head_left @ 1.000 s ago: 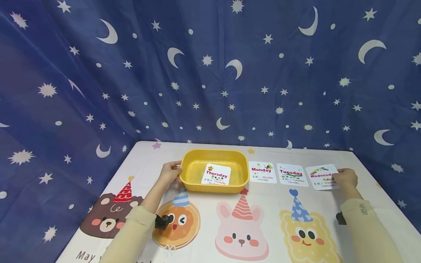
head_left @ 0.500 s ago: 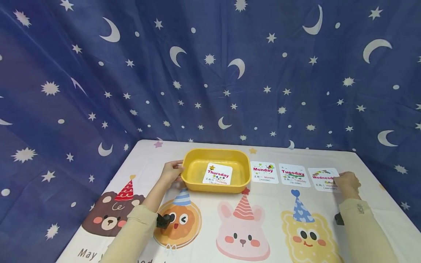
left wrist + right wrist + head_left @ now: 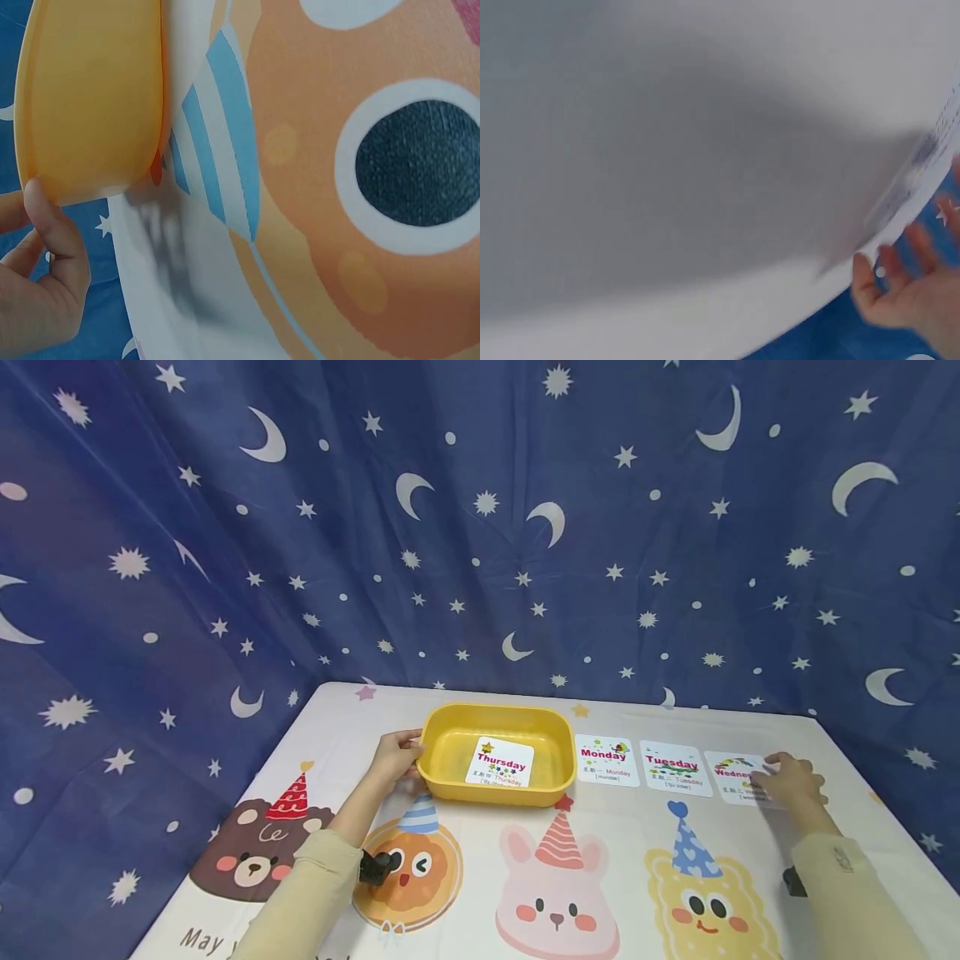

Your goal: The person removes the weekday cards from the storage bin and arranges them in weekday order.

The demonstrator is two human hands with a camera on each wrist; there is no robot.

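My left hand (image 3: pixel 396 757) pinches the left end of a yellow plastic tray (image 3: pixel 450 789), thumb on the near side of the rim in the left wrist view (image 3: pixel 56 255). Inside the tray lies a white Thursday card (image 3: pixel 501 762). To its right, a Monday card (image 3: pixel 607 761), a Tuesday card (image 3: pixel 677 768) and a Wednesday card (image 3: pixel 735 778) lie in a row on the table. Over the right edge of the Wednesday card hovers my right hand (image 3: pixel 797 785), partly hiding it. Its fingers are loosely spread and hold nothing in the right wrist view (image 3: pixel 911 289).
A white tablecloth (image 3: pixel 465 877) printed with cartoon figures covers the table. Behind it hangs a dark blue curtain (image 3: pixel 480 568) with moons and stars. The table's back edge runs just beyond the tray and cards.
My right hand has let go of the Wednesday card and its fingers have spread. The card has been set straighter in the row. My left hand stays on the tray; the view shifts slightly.
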